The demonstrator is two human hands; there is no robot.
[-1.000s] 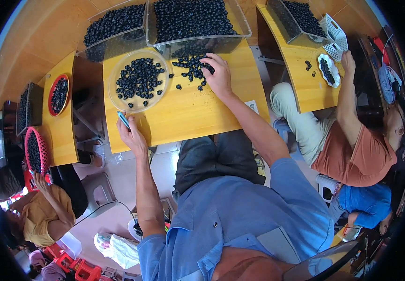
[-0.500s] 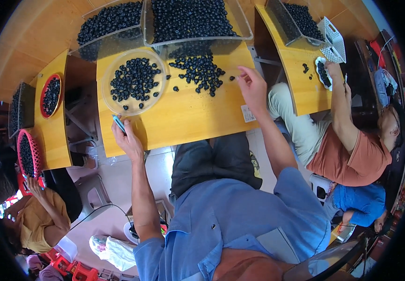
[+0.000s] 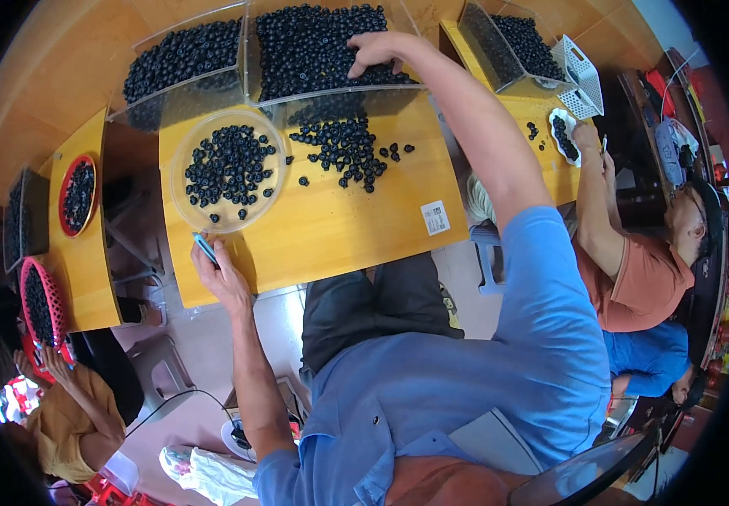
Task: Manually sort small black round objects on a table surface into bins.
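Note:
My right hand (image 3: 374, 53) is stretched into a clear bin (image 3: 339, 95) heaped with small round black pieces (image 3: 305, 51). Its fingers are apart and touch the top of the heap; their tips are partly hidden. Below the table's round clear tray (image 3: 180, 196), my left hand (image 3: 223, 274) is closed on a slim light-blue tool (image 3: 205, 248) that points up and left. What kind of tool it is, I cannot make out. Black pieces (image 3: 229, 164) lie in the tray. A loose pile of pieces (image 3: 343, 152) is on the yellow table (image 3: 322, 240) in front of the bin.
A second clear bin of pieces (image 3: 183, 63) stands to the left. One co-worker (image 3: 642, 270) sits at the right table with a white dish (image 3: 560, 135); another person (image 3: 78, 413) is at the left, near a pink basket (image 3: 42, 304). A white label (image 3: 435, 218) sticks to my table.
My right hand has gone from above the table's right side up into the clear bin. Several pieces now lie at the right of the loose pile. My left hand keeps the blue tool.

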